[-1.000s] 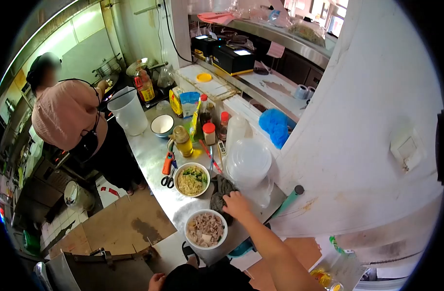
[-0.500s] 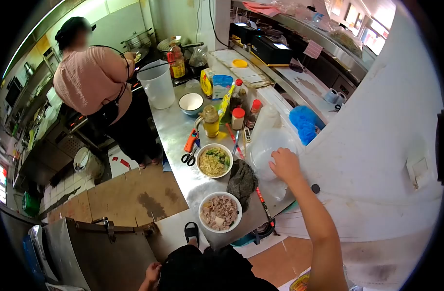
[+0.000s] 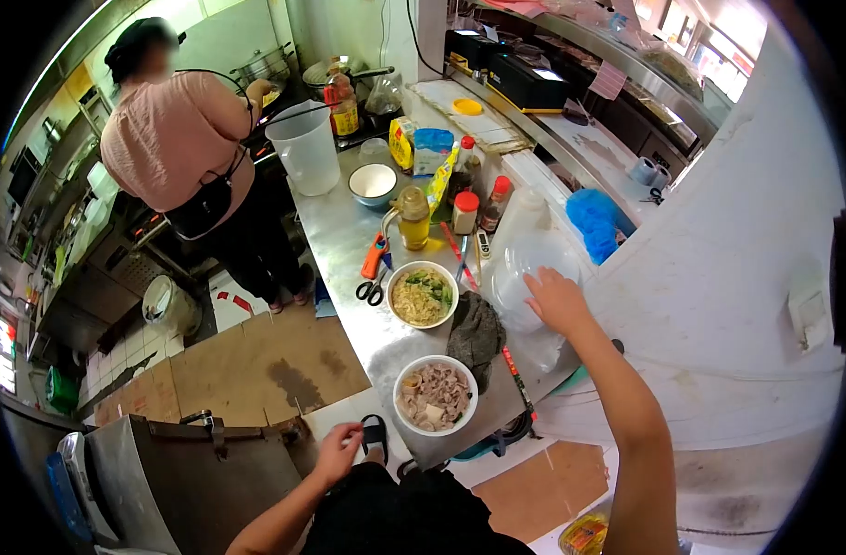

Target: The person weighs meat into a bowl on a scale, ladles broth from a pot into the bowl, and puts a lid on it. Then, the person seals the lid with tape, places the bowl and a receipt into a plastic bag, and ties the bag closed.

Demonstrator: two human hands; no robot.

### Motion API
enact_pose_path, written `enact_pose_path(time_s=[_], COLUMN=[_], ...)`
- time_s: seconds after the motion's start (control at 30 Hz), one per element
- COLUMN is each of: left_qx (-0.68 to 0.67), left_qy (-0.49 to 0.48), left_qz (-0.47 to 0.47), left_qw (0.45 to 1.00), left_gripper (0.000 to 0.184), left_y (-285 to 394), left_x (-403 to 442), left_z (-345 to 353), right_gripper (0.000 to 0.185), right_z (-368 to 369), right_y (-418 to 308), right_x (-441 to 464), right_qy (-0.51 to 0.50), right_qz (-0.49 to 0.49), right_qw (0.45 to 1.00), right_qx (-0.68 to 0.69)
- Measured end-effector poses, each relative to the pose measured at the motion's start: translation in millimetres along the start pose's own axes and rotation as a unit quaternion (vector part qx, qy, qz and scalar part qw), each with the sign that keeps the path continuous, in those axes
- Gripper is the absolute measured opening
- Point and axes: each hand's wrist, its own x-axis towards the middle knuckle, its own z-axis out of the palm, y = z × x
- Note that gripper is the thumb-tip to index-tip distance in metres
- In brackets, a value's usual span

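Observation:
My right hand (image 3: 558, 302) reaches over the right side of the metal table, its fingers stretched out on a stack of clear round plastic lids (image 3: 520, 273). My left hand (image 3: 338, 451) is in the air left of the table's near corner, fingers loosely bent and apart, with nothing visible in it. Near that corner stands a white bowl of sliced meat (image 3: 435, 396). Behind it is a white bowl of noodles with greens (image 3: 423, 294). A dark grey cloth (image 3: 476, 335) lies between the bowls and the lids.
Scissors (image 3: 370, 291), an orange-handled lighter (image 3: 375, 256), an oil jug (image 3: 413, 220), seasoning bottles (image 3: 465, 213) and a tall plastic pitcher (image 3: 304, 153) stand or lie farther back. A co-worker (image 3: 178, 139) is at the stove on the left. A white wall (image 3: 710, 324) borders the right.
My left hand has risen from the bottom edge toward the table's near corner. My right hand stays at the lids, its fingers more stretched out. The view has shifted slightly.

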Motion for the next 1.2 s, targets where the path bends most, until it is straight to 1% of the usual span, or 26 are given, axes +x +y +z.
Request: enact_pose_path(time_s=[0.03,0.1,0.13,0.2,0.23,0.33,0.37,0.43,0.53,0.57,0.67,0.73,0.77,0.83,0.87,0.93,1.03,1.1,1.13,1.17,1.2], left_qx=[-0.043,-0.031,-0.036,-0.049,-0.005,-0.044,-0.052,-0.052,-0.039,-0.031,0.002,-0.065,-0.097,-0.188,-0.232,-0.258,-0.300,-0.343,-0.371,-0.398,-0.397], left_qy=[-0.010,-0.008,-0.008,-0.008,0.014,0.056,0.088,0.078,0.075,0.076,0.050,0.024,0.011,-0.053,-0.086,-0.096,-0.092,-0.083,-0.078,-0.074,-0.065], left_qz=[-0.011,0.010,0.003,-0.012,0.025,-0.008,-0.004,-0.026,-0.033,-0.031,-0.067,-0.080,-0.086,-0.115,-0.130,-0.155,-0.195,-0.223,-0.238,-0.253,-0.248], left_qw=[0.999,0.999,0.999,0.999,1.000,0.997,0.995,0.995,0.996,0.996,0.996,0.994,0.991,0.974,0.960,0.949,0.929,0.909,0.894,0.879,0.881], left_gripper=[0.028,0.030,0.030,0.030,0.030,0.031,0.025,0.020,0.017,0.017,0.018,0.018,0.018,0.019,0.020,0.021,0.022,0.023,0.024,0.025,0.028], left_y=[20,24,23,35,40,41,40,36,29,31,39,26,25,21,21,8,8,13,14,13,9], left_x=[11,35,44,55,57,64,67,74,85,87,88,88,86,79,75,68,62,59,58,57,57], left_z=[10,31,39,49,52,62,64,65,70,70,69,71,67,56,50,42,33,27,22,18,17], right_gripper=[0.045,0.046,0.046,0.049,0.050,0.055,0.056,0.059,0.058,0.057,0.053,0.050,0.049,0.048,0.047,0.046,0.047,0.049,0.053,0.048,0.044], right_z=[2,-8,-13,-8,-5,-21,-19,-8,-2,-3,-10,-16,-18,-18,-10,12,-17,-36,-42,-41,-39], right_y=[-2,-4,-4,-3,-4,-12,-13,-13,-15,-16,-17,-17,-14,-8,-2,11,-18,-69,-121,-151,-180], right_x=[1,6,8,9,8,13,13,10,6,6,7,12,15,17,13,3,-3,-19,-14,-23,-32], right_qy=[-0.015,-0.062,-0.087,-0.105,-0.114,-0.156,-0.142,-0.119,-0.038,-0.022,0.042,0.103,0.076,0.021,0.063,0.146,0.226,0.237,0.238,0.110,-0.016], right_qz=[0.000,0.008,0.012,0.008,0.007,0.014,0.016,0.016,0.031,0.053,0.129,0.192,0.243,0.345,0.342,0.337,0.277,0.129,0.245,0.187,0.117], right_qw=[1.000,0.998,0.996,0.994,0.992,0.986,0.987,0.989,0.995,0.993,0.984,0.971,0.965,0.938,0.937,0.928,0.934,0.962,0.816,0.856,0.880], right_qx=[-0.018,-0.006,-0.003,-0.036,-0.051,-0.057,-0.068,-0.086,-0.091,-0.100,-0.115,-0.102,-0.069,0.002,0.025,0.068,0.013,0.030,0.466,0.469,0.460])
